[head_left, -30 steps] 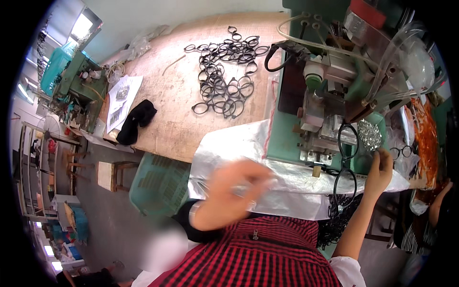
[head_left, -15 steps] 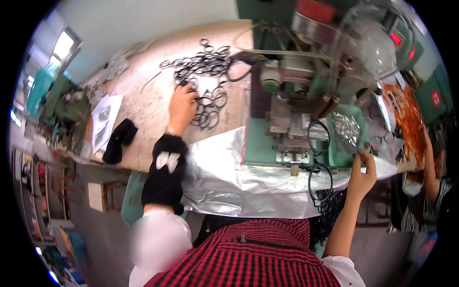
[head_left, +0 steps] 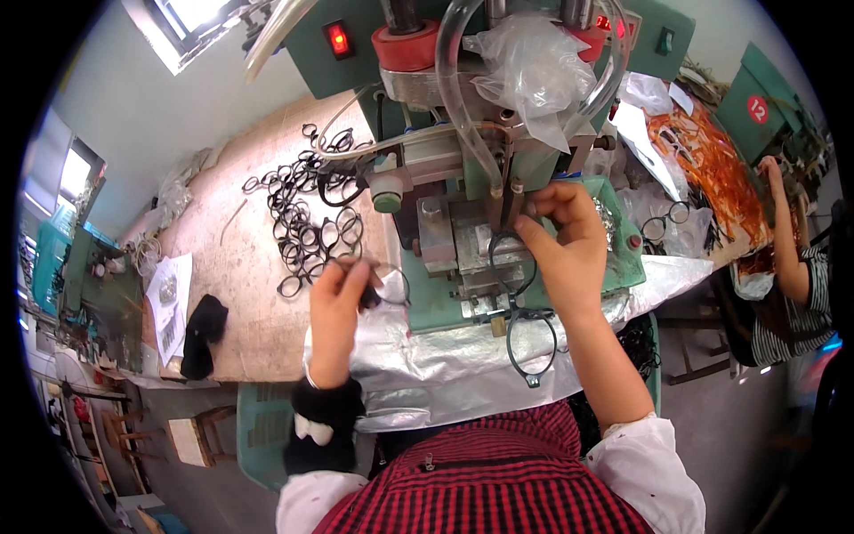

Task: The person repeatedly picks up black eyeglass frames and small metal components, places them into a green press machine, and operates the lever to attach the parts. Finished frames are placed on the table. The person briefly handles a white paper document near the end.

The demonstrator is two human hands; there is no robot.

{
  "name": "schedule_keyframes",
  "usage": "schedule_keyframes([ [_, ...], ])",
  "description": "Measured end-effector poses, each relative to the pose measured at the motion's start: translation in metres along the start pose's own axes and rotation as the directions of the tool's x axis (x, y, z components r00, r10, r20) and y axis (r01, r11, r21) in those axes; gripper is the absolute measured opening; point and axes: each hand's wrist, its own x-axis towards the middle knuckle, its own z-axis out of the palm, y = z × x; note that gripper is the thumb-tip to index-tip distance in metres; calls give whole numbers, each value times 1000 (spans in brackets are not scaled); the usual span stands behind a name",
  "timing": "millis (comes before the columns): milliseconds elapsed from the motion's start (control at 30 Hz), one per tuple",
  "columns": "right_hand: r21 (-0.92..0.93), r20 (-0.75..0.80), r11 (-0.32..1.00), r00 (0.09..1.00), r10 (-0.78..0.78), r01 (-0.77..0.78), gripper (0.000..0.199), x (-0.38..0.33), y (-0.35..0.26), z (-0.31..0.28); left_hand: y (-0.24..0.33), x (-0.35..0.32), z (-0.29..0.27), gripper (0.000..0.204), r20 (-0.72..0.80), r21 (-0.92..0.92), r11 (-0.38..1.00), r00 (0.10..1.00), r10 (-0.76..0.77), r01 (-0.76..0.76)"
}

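Note:
My left hand (head_left: 338, 307) grips a black eyeglass frame (head_left: 384, 283) at the left edge of a green machine (head_left: 498, 178). My right hand (head_left: 565, 245) pinches another black eyeglass frame (head_left: 509, 258) that sits in the machine's metal fixture below its head. A third black frame (head_left: 531, 343) hangs off the machine's front over crinkled silver foil (head_left: 445, 374). A heap of black eyeglass frames (head_left: 307, 214) lies on the wooden table (head_left: 231, 258) left of the machine.
Clear hoses and a plastic bag (head_left: 534, 62) hang at the machine's top. A black cloth (head_left: 203, 334) and papers (head_left: 169, 303) lie at the table's left end. Another person (head_left: 787, 240) stands at the right beside orange frames (head_left: 712, 160). Stools sit below left.
My left hand took a frame from the heap and brought it back to the machine. My right hand moved from the machine's right side up to its fixture. The camera leaned closer.

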Motion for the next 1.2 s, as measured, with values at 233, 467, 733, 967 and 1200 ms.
schedule_keyframes([
  [233, 174, -20, 977, 991, 129, -124, 42, -8, -10, 3, 9, -12, 22, 21, -114, -253, 960, 989, 97, -124],
  [467, 273, 58, 947, 986, 157, -167, 51, -4, -36, 14, 122, 16, 67, 18, -66, -19, 684, 684, 727, -729],
  [733, -141, 3, 987, 997, 80, -78, 55, -2, -24, -41, 103, -48, 84, 31, 751, -154, 782, 586, -304, 604],
  [967, -581, -206, 804, 978, 4, -126, 24, -32, 45, -120, 72, -41, 105, 39, 713, -216, 723, 612, -342, 656],
  [1200, -925, -47, 380, 996, -71, -17, 11, -27, 46, -100, 62, -46, 101, 42, 731, -196, 740, 599, -328, 644],
])
